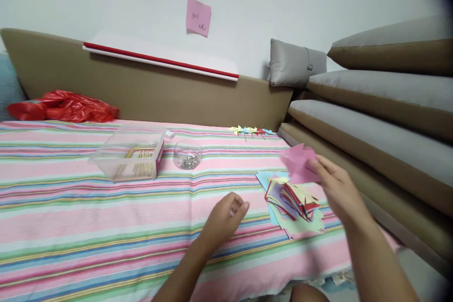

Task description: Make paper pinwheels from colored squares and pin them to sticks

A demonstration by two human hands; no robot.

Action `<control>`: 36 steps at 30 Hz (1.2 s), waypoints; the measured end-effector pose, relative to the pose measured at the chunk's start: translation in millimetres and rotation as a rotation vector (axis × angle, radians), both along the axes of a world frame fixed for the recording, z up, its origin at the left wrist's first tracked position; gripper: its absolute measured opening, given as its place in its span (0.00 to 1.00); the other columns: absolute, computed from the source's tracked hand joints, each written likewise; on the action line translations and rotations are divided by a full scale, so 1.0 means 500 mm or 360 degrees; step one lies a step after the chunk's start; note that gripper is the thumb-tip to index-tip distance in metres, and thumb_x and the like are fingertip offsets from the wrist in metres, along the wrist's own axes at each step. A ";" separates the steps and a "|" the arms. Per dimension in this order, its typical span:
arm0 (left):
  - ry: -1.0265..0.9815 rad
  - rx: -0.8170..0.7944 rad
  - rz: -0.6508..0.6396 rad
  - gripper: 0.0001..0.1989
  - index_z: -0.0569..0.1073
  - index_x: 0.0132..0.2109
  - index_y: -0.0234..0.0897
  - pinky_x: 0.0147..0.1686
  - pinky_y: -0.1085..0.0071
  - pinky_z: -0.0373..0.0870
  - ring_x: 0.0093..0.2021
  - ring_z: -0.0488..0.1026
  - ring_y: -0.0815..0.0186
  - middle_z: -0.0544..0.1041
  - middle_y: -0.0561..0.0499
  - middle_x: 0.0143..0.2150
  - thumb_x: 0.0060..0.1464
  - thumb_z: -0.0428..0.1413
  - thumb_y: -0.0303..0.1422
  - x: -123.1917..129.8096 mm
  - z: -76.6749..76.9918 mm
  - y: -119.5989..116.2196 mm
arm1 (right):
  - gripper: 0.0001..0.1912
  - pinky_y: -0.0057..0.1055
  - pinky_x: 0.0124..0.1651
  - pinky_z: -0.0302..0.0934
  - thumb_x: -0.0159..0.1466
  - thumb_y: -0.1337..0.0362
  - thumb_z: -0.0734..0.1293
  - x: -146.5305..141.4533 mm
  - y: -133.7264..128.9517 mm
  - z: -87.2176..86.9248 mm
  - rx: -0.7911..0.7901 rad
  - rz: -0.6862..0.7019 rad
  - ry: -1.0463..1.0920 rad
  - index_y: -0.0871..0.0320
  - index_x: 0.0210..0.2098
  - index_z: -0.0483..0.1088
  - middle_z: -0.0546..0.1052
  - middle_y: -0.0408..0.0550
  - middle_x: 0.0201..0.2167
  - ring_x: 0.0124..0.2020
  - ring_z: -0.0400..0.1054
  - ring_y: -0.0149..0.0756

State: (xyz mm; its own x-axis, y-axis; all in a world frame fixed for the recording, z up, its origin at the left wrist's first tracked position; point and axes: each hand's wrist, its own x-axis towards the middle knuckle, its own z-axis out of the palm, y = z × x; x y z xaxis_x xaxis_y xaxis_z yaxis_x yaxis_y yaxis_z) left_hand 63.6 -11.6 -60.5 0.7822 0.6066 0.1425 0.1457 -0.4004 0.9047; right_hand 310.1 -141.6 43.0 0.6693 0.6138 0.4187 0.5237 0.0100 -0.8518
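Between thumb and fingers, my right hand (pixel 334 181) grips a pink paper sheet (pixel 299 163) with cut edges, held above a loose pile. That pile of cut paper sheets (pixel 290 200) is yellow, red, purple, green and blue, several of them curled up. My left hand (pixel 226 217) hovers over the striped cloth (pixel 155 226) to the left of the pile, its fingers loosely curled in with nothing visible in them.
A clear plastic box (pixel 127 155) with thin sticks lies left of a round clear container (pixel 187 158) of small metal pieces. Small paper pinwheels (pixel 251 131) lie at the back. A red plastic bag (pixel 71 107) sits far left; stacked cushions (pixel 371 118) line the right side.
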 end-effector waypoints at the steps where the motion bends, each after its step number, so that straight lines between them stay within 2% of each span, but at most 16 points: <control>1: -0.0147 -0.0240 0.0048 0.21 0.70 0.46 0.38 0.40 0.68 0.66 0.41 0.73 0.61 0.77 0.46 0.42 0.64 0.48 0.51 0.000 0.003 0.005 | 0.21 0.37 0.43 0.69 0.63 0.47 0.69 -0.036 0.031 -0.008 0.0050 0.0197 0.0273 0.53 0.48 0.78 0.83 0.49 0.44 0.45 0.76 0.46; 3: -0.0437 -0.0707 0.0126 0.27 0.70 0.53 0.36 0.46 0.65 0.69 0.49 0.74 0.57 0.76 0.41 0.52 0.62 0.50 0.55 -0.004 0.011 0.017 | 0.20 0.33 0.41 0.69 0.59 0.48 0.73 -0.106 0.096 -0.028 0.0153 0.0466 0.0733 0.53 0.45 0.79 0.83 0.48 0.43 0.42 0.76 0.42; 6: -0.0788 -0.1056 0.0234 0.30 0.71 0.56 0.36 0.49 0.63 0.70 0.52 0.75 0.56 0.77 0.39 0.54 0.61 0.50 0.57 -0.018 0.028 0.039 | 0.21 0.29 0.41 0.68 0.59 0.50 0.74 -0.192 0.174 -0.065 0.0171 0.0789 0.1051 0.54 0.47 0.78 0.82 0.48 0.44 0.41 0.75 0.39; 8: -0.0947 -0.1094 0.0296 0.27 0.73 0.56 0.36 0.49 0.65 0.70 0.51 0.75 0.57 0.79 0.41 0.52 0.59 0.57 0.52 -0.027 0.039 0.050 | 0.21 0.29 0.39 0.68 0.60 0.51 0.74 -0.226 0.202 -0.092 0.0124 0.0917 0.1142 0.54 0.49 0.76 0.82 0.47 0.44 0.40 0.75 0.39; 11: -0.0946 -0.1038 0.0429 0.22 0.77 0.51 0.37 0.44 0.69 0.72 0.47 0.77 0.58 0.81 0.44 0.47 0.52 0.67 0.43 -0.036 0.044 0.063 | 0.20 0.30 0.40 0.68 0.65 0.51 0.70 -0.248 0.216 -0.129 0.0064 0.1057 0.1221 0.52 0.53 0.73 0.81 0.47 0.46 0.42 0.75 0.39; 15: -0.0818 -0.1021 0.0592 0.15 0.79 0.42 0.34 0.36 0.71 0.72 0.35 0.76 0.64 0.81 0.49 0.34 0.51 0.68 0.39 -0.036 0.033 0.077 | 0.19 0.32 0.43 0.68 0.68 0.52 0.66 -0.250 0.213 -0.151 -0.0014 0.1134 0.1234 0.52 0.55 0.72 0.80 0.48 0.49 0.44 0.75 0.40; 20: -0.0894 -0.1046 0.0730 0.18 0.79 0.47 0.34 0.40 0.70 0.73 0.39 0.77 0.64 0.82 0.45 0.43 0.51 0.68 0.38 -0.019 0.018 0.089 | 0.20 0.32 0.46 0.67 0.67 0.53 0.68 -0.244 0.208 -0.154 -0.0023 0.0977 0.1119 0.51 0.56 0.72 0.81 0.47 0.47 0.44 0.75 0.38; 22: -0.0921 -0.1031 0.0779 0.18 0.79 0.46 0.34 0.42 0.70 0.73 0.41 0.78 0.63 0.83 0.45 0.43 0.50 0.68 0.38 -0.015 0.018 0.088 | 0.21 0.32 0.47 0.67 0.65 0.54 0.70 -0.240 0.205 -0.159 0.0000 0.0888 0.1098 0.52 0.55 0.73 0.82 0.47 0.45 0.43 0.75 0.38; 27: -0.0856 -0.1013 0.0668 0.19 0.78 0.49 0.37 0.44 0.69 0.74 0.44 0.79 0.61 0.82 0.46 0.44 0.52 0.68 0.37 -0.020 0.035 0.079 | 0.17 0.33 0.45 0.69 0.62 0.55 0.73 -0.237 0.200 -0.168 0.0050 0.0701 0.1051 0.54 0.47 0.77 0.83 0.48 0.40 0.40 0.76 0.38; 32: -0.0679 -0.0981 0.0668 0.15 0.78 0.41 0.34 0.37 0.71 0.73 0.33 0.76 0.66 0.81 0.49 0.35 0.51 0.68 0.38 -0.027 0.033 0.076 | 0.17 0.33 0.42 0.69 0.60 0.54 0.74 -0.246 0.202 -0.157 0.0021 0.0606 0.1019 0.54 0.46 0.77 0.83 0.47 0.37 0.39 0.76 0.39; 36: -0.0709 -0.0964 0.0778 0.16 0.78 0.42 0.34 0.37 0.68 0.74 0.31 0.74 0.66 0.79 0.50 0.34 0.50 0.68 0.39 -0.029 0.023 0.077 | 0.20 0.30 0.35 0.64 0.60 0.53 0.73 -0.239 0.200 -0.158 0.0147 0.0312 0.1001 0.53 0.50 0.74 0.81 0.48 0.42 0.35 0.72 0.34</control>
